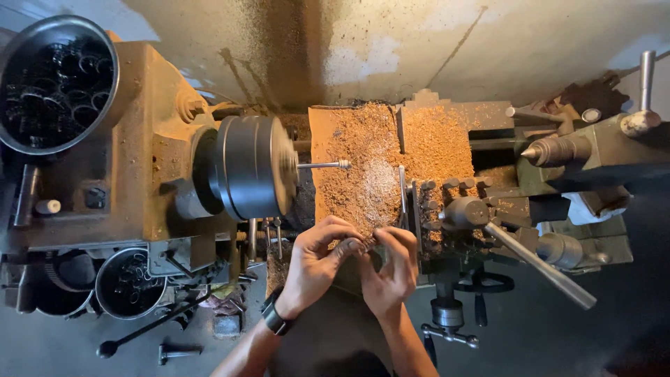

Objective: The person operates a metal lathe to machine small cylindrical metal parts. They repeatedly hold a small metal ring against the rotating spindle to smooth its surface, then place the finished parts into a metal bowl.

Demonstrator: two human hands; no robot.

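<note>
I am pinching a small metal part between the fingertips of my left hand, with its black watch, and my right hand, both grasping it just near the shavings-covered lathe tray, right of the chuck.

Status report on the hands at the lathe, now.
Left hand and right hand pinch one small metal part between fingertips, over the shavings-covered tray. Chuck with rod apart from the hands. Nothing between them.
</note>
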